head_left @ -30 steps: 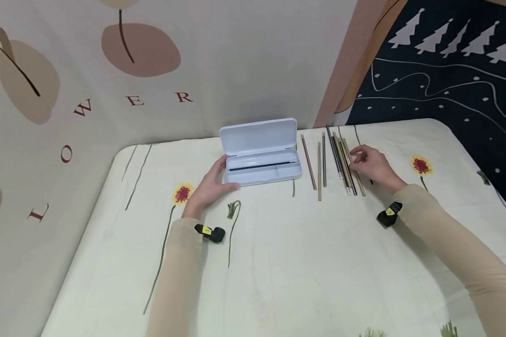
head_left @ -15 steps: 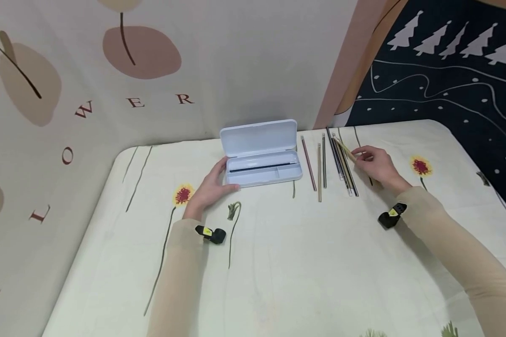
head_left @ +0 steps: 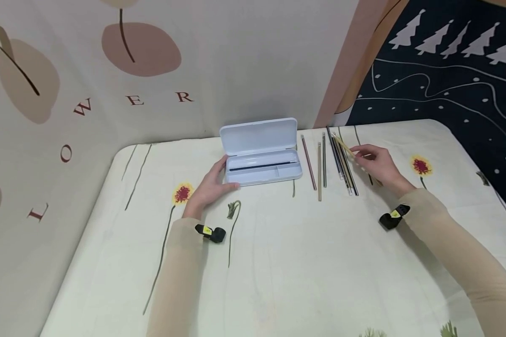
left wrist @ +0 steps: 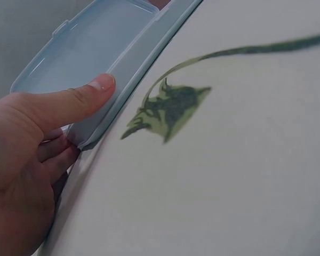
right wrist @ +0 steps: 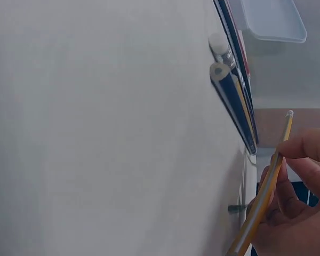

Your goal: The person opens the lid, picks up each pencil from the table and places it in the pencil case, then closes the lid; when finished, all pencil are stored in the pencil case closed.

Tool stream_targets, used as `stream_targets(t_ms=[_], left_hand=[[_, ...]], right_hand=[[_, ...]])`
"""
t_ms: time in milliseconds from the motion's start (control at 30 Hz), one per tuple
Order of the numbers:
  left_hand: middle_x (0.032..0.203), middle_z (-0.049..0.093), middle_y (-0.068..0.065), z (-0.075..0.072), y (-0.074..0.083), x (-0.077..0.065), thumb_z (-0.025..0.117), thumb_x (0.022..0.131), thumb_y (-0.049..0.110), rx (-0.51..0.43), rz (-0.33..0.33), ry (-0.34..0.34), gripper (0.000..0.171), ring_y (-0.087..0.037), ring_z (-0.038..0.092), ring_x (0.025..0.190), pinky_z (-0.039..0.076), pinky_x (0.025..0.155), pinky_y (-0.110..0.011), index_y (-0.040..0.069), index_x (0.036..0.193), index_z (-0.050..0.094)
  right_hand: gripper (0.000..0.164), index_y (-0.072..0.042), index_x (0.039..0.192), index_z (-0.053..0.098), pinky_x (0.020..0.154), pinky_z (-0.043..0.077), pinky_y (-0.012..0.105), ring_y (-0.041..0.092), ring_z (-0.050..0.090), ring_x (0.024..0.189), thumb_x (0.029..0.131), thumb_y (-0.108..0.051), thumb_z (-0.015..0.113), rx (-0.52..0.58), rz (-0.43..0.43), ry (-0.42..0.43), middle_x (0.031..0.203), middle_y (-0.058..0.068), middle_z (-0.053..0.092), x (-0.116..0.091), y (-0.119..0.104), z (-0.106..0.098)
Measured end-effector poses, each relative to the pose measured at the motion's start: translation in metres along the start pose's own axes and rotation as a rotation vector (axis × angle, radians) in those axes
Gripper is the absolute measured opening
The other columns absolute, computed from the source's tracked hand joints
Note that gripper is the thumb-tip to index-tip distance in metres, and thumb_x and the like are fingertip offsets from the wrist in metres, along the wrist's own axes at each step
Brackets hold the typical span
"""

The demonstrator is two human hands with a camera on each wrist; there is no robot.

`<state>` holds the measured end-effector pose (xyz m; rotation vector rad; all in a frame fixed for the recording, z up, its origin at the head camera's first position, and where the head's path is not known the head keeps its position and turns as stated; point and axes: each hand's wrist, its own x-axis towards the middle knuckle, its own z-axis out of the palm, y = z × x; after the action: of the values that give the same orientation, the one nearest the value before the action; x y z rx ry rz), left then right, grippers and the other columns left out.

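Note:
A pale blue pencil case [head_left: 253,179] lies with its lid up on the cloth, one dark pencil [head_left: 261,166] in its long compartment. My left hand [head_left: 208,189] grips the case's left end; in the left wrist view its thumb [left wrist: 90,96] lies over the front wall, fingers partly hidden underneath. My right hand [head_left: 377,166] pinches a yellow pencil [right wrist: 261,197] between thumb and fingers, its white-tipped end pointing away. Just left of that hand lies a bunch of several pencils [head_left: 342,164], dark and gold ones side by side.
Between the case and the bunch lie a reddish pencil [head_left: 308,164], a gold pencil [head_left: 319,173] and a dark pencil [head_left: 324,161]. The white tablecloth [head_left: 278,262] has printed flowers. A printed curtain [head_left: 257,61] hangs behind the table's back edge.
My right hand has picked the yellow pencil off the right side of the bunch and tilted it, its white-tipped end now over the others. My left hand has stayed on the case.

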<state>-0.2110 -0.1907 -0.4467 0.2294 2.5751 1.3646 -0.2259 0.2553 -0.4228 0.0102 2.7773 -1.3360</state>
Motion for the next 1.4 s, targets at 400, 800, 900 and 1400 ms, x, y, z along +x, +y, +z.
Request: stream_targets(t_ms=[400, 800, 900, 1400], left_hand=[[0.159, 0.020, -0.008, -0.001, 0.000, -0.001, 0.078, 0.083, 0.025, 0.024, -0.007, 0.001, 0.094, -0.025, 0.013, 0.145, 0.013, 0.116, -0.045, 0.015, 0.156, 0.019], [0.158, 0.021, -0.009, -0.001, 0.000, 0.000, 0.078, 0.083, 0.026, 0.022, -0.009, 0.002, 0.094, -0.026, 0.014, 0.145, 0.013, 0.116, -0.045, 0.015, 0.155, 0.019], [0.159, 0.020, -0.009, -0.001, 0.001, 0.000, 0.077, 0.083, 0.026, 0.024, -0.014, 0.000, 0.094, -0.026, 0.013, 0.145, 0.013, 0.116, -0.045, 0.015, 0.156, 0.019], [0.159, 0.019, -0.008, -0.001, 0.003, 0.000, 0.077, 0.083, 0.026, 0.014, -0.029, -0.003, 0.094, -0.025, 0.012, 0.145, 0.011, 0.116, -0.045, 0.016, 0.156, 0.018]], right_hand=[[0.031, 0.003, 0.125, 0.061, 0.061, 0.044, 0.020, 0.012, 0.053, 0.085, 0.097, -0.010, 0.056, 0.055, -0.095, -0.048, 0.111, 0.021, 0.061, -0.001, -0.011, 0.005], [0.028, 0.004, 0.121, 0.064, 0.066, 0.044, 0.019, 0.010, 0.053, 0.089, 0.095, -0.006, 0.058, 0.104, -0.126, -0.060, 0.110, 0.014, 0.064, 0.002, -0.019, 0.016], [0.027, 0.003, 0.120, 0.065, 0.069, 0.043, 0.019, 0.009, 0.053, 0.090, 0.095, -0.006, 0.058, 0.109, -0.118, -0.071, 0.111, 0.013, 0.064, 0.004, -0.020, 0.020], [0.029, 0.004, 0.122, 0.064, 0.060, 0.040, 0.019, 0.014, 0.048, 0.080, 0.095, -0.005, 0.058, 0.135, -0.169, -0.133, 0.113, 0.021, 0.062, 0.011, -0.035, 0.040]])
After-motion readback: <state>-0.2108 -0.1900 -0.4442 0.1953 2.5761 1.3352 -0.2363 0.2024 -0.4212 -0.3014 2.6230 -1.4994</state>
